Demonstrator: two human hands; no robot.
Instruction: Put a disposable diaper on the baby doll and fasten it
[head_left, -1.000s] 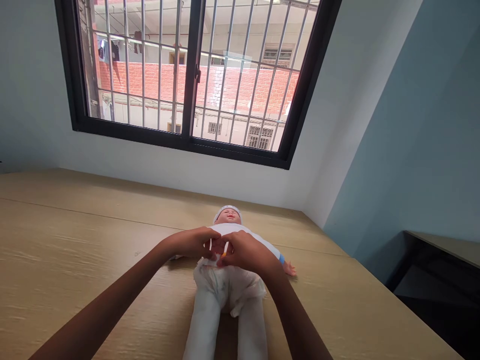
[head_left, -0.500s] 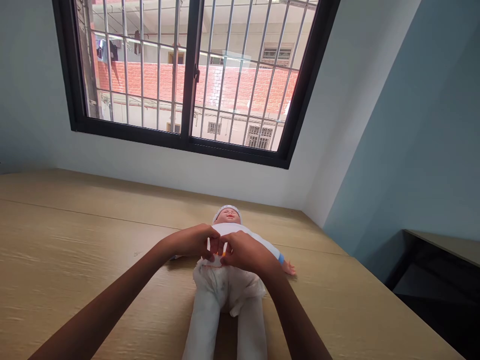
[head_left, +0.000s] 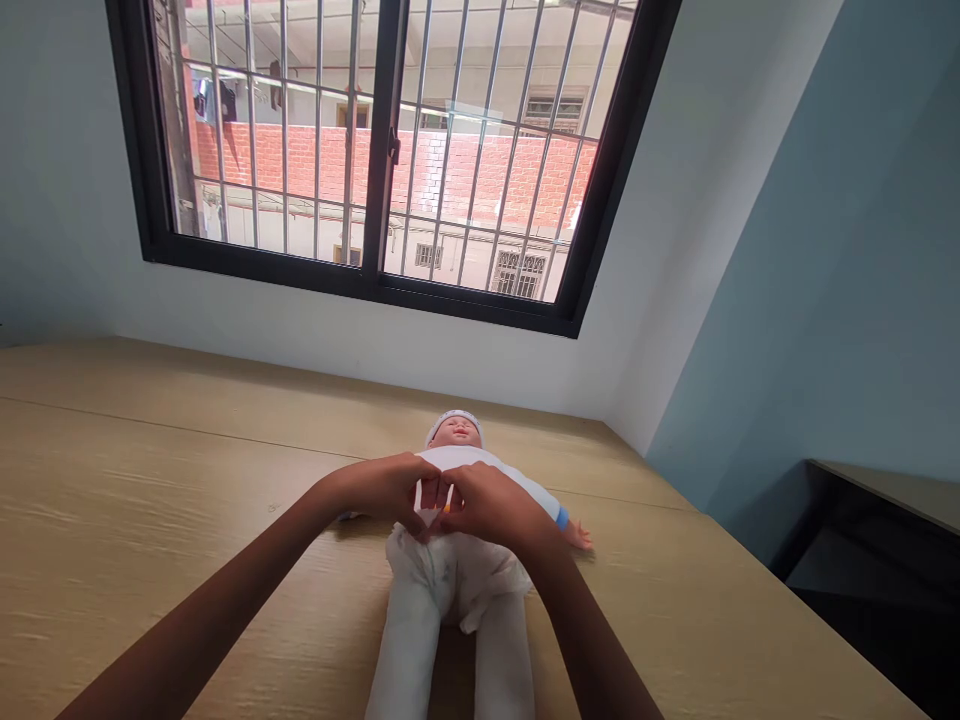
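Observation:
A baby doll [head_left: 495,466] in a white top with blue cuffs, a white cap and white leggings lies face up, its legs toward me. Around its hips is a white, crinkled diaper [head_left: 487,570]. My left hand [head_left: 390,490] is bent over the front waist of the diaper, its thumb and fingers closed on the upper edge. Beside it my right hand [head_left: 487,505] pinches the same edge. The fingertips of both hands meet over the doll's belly, and they partly hide the waistband and a small orange patch there.
The doll lies on a wide wooden table [head_left: 187,500] with a seam running across it. Behind stands a white wall with a black-framed, barred window [head_left: 382,290]. At the right is a dark piece of furniture [head_left: 870,560] below a blue-grey wall.
My left thumb has moved slightly down and right along the diaper's waist, nearer my right hand. The waist edge looks more gathered. The doll stays in place.

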